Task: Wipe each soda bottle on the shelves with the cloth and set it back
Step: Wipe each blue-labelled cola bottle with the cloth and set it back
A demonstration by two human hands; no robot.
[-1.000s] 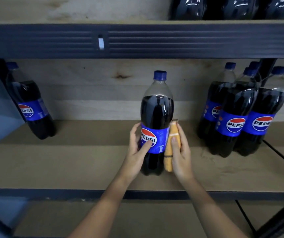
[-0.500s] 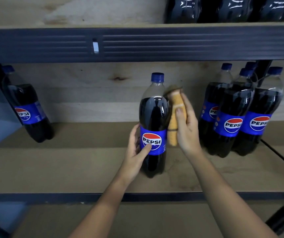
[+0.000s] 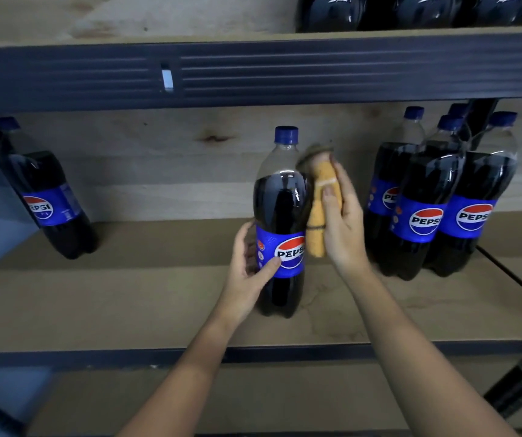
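Standing mid-shelf [image 3: 127, 310]: bottle [image 3: 281, 216], upright | four bottles [image 3: 423, 200] clustered near right edge, one bottle [image 3: 45, 197] at left edge | left hand [image 3: 250, 272] grips bottle at label, thumb across front | right hand [image 3: 341, 222] holds folded cloth [image 3: 321, 209] against bottle's right shoulder

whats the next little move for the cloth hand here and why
Probably slide the cloth up over the neck toward the blue cap. The right hand presses the cloth against the right shoulder of the middle bottle, while the left hand steadies it at the label, upright on the shelf. The neck and cap sit just above the cloth.
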